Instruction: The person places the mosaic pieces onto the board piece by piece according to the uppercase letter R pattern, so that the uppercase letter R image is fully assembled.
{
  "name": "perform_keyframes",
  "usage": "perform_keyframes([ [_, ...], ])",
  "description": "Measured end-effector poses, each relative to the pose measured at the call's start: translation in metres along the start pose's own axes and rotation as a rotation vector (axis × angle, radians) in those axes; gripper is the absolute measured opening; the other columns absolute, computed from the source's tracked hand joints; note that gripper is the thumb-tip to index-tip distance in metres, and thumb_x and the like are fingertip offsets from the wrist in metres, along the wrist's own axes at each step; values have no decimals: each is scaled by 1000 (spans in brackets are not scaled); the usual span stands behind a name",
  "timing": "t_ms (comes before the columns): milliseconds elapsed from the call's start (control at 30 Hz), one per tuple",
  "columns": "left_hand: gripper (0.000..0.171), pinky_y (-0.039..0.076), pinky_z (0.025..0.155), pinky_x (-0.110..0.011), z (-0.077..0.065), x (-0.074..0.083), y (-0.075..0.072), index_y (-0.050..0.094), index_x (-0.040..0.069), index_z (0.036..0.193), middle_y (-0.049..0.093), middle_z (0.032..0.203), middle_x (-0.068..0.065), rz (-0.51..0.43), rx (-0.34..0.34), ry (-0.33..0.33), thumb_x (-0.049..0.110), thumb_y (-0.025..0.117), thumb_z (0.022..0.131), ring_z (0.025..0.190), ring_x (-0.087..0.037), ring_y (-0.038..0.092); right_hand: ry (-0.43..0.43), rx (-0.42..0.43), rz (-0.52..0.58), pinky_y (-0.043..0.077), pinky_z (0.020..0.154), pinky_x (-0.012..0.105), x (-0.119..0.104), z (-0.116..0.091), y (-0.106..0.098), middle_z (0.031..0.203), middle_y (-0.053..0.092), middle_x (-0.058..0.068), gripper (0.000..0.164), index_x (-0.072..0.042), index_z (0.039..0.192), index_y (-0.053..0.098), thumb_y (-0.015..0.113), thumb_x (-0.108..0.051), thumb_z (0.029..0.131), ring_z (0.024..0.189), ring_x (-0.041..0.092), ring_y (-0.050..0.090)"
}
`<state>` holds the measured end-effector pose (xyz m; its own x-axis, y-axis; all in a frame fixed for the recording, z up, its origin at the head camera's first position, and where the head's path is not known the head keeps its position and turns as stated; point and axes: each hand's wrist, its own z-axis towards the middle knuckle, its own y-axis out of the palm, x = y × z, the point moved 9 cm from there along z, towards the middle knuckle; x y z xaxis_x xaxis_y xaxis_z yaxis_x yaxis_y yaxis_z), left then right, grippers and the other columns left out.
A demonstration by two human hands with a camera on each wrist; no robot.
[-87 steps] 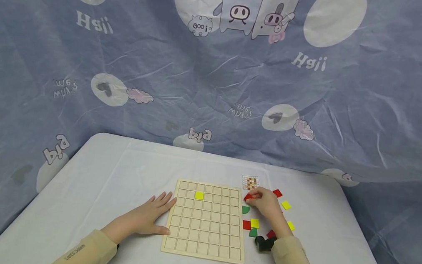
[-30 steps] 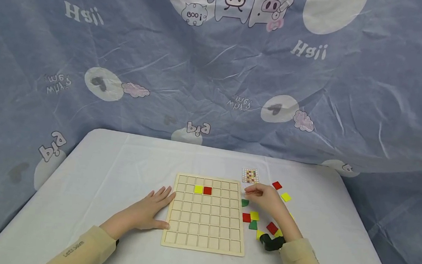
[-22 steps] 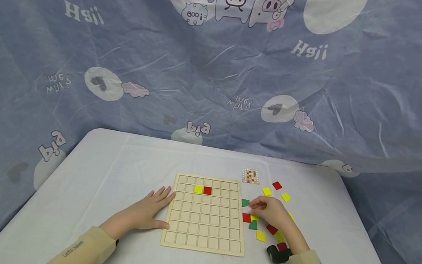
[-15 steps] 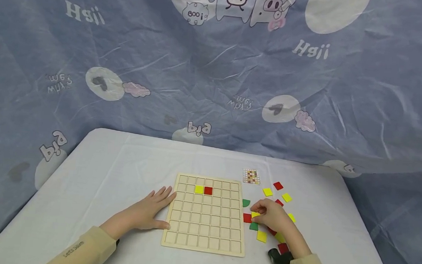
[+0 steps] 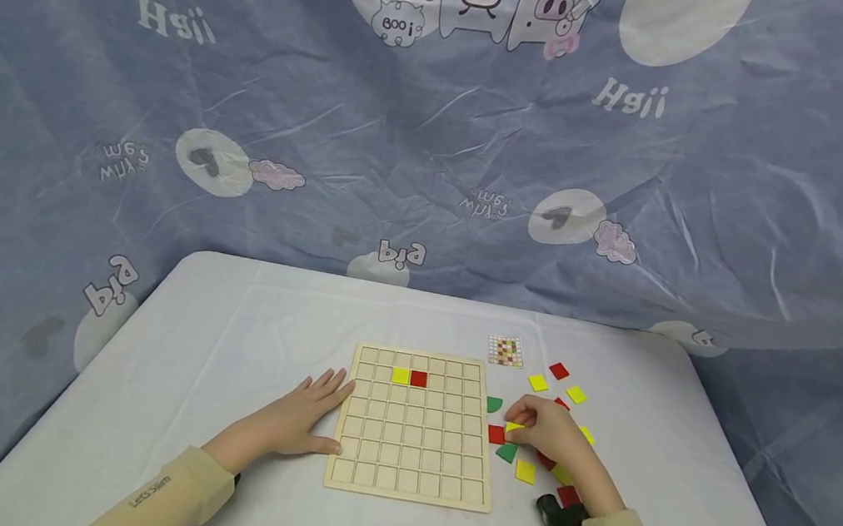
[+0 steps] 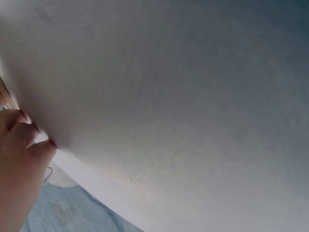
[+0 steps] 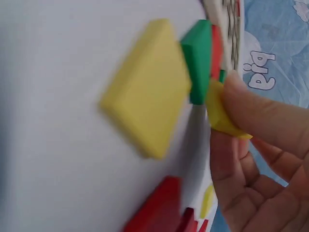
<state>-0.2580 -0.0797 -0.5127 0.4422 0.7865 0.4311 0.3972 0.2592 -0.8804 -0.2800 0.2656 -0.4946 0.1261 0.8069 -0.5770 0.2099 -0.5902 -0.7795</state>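
Evidently the work stood at an early stage: on the wooden grid board [image 5: 421, 438] only two cells were filled, by a yellow square [image 5: 401, 376] and, just to its right, a red square [image 5: 419, 378], both in the second row from the far edge. Every other cell was bare. My left hand [image 5: 290, 427] lay with fingers spread, forefinger and thumb at the board's left edge; it had hold of nothing. My right hand [image 5: 550, 429], right of the board, pinched a yellow tile [image 7: 218, 111] between thumb and finger, tilted in the grip; whether it was clear of the white table [image 5: 274, 317] I could not tell. That tile was not yet placed. Unplaced stock: a rounded green piece [image 5: 494, 405] and a loose red tile [image 5: 497, 434] just beside the board's right edge, a second green piece [image 5: 506, 453] near them, and more red tiles [image 5: 558, 371] and yellow tiles [image 5: 576, 394] scattered farther right, some partly hidden by my hand. A small card [image 5: 506, 351] printed with a coloured grid lay by the board's far right corner; its print was too small to show how many cells were left to fill.
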Motion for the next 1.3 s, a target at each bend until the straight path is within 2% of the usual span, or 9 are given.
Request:
perform_keyframes([
  [133,98,16,121,-59,0,0,-1,23,9,157,14,164,-18,-5,-1,1,57,68,84,152,-38,12,-20,60,55,48,67,23,-9,8,-8,82,63,2,21,-9,90,67,84,-10,77,75,15,56],
  [267,98,15,121,-59,0,0,-1,23,9,157,14,164,-19,-2,0,3,57,68,84,152,-38,12,-74,95,141,50,67,23,-27,21,-8,85,67,3,21,-8,92,69,83,-11,77,76,13,59],
  [467,98,16,121,-59,3,-1,3,23,11,158,14,165,-17,3,1,7,57,68,84,152,-37,12,-129,90,277,54,68,25,-54,41,9,88,70,4,19,-6,95,72,82,-12,80,74,11,63],
  [633,98,16,121,-58,3,0,4,23,11,158,15,165,-16,11,3,3,58,68,84,153,-37,12,-150,88,327,55,67,26,-72,49,26,87,72,6,15,-6,94,73,80,-9,81,73,11,65],
  [867,98,16,121,-59,1,2,2,23,10,157,14,165,-18,8,0,7,57,68,84,152,-38,12,-188,73,247,55,68,26,-90,55,39,86,72,3,11,-9,92,74,79,-8,82,73,12,65],
  [1133,98,17,122,-58,3,-2,4,22,12,158,15,165,-16,27,7,0,58,68,84,153,-36,13,-225,89,138,53,65,26,-99,55,42,83,72,1,6,-12,86,76,77,-7,84,69,11,61],
  [1300,98,16,121,-58,3,-3,4,22,12,158,14,165,-16,21,8,-1,59,67,84,153,-37,12,-252,112,86,54,68,28,-105,54,43,87,71,1,7,-12,84,77,77,-5,83,74,13,62],
])
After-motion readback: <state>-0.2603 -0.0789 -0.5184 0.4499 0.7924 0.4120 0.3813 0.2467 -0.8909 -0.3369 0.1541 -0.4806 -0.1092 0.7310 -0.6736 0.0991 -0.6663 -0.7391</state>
